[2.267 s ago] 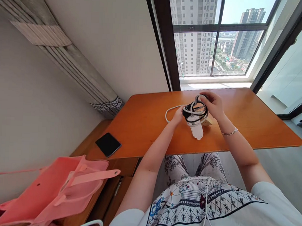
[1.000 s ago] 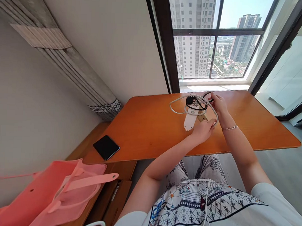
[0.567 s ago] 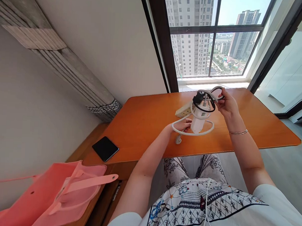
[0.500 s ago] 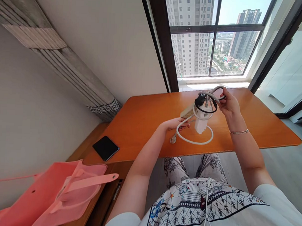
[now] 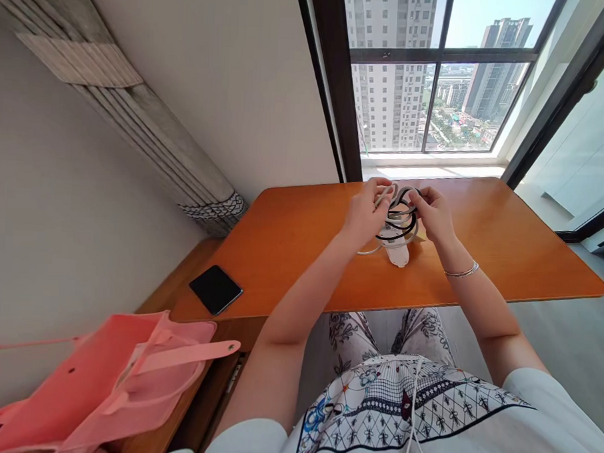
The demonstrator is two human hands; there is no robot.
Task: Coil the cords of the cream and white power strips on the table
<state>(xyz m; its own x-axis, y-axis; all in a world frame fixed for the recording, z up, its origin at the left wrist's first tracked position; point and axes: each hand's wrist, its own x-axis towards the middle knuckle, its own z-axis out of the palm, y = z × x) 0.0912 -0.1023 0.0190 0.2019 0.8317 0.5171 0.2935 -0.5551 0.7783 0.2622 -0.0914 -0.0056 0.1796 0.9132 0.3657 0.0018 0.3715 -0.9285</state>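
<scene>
Both hands are raised over the far part of the orange-brown table [image 5: 291, 253], on either side of a bundle of black and white cables [image 5: 401, 221]. My left hand [image 5: 366, 212] is closed on the bundle's left side, where a white cable passes between the fingers. On the right, my right hand [image 5: 431, 212] pinches the upper loops of the same bundle. Below the cables hangs or rests a white power strip [image 5: 397, 252]; I cannot tell which. A beige piece [image 5: 420, 234] shows partly behind it, mostly hidden. One white cable loop reaches out to the left.
A dark tablet [image 5: 216, 289] lies at the table's left end. An open pink bag [image 5: 110, 378] with a strap stands at lower left. A window [image 5: 437, 105] is behind the table, and a gathered curtain [image 5: 151, 126] hangs at left.
My left hand has moved up from the low white cable loop to the bundle. My right hand has shifted left with its cables. The large hanging loop has been gathered up.
</scene>
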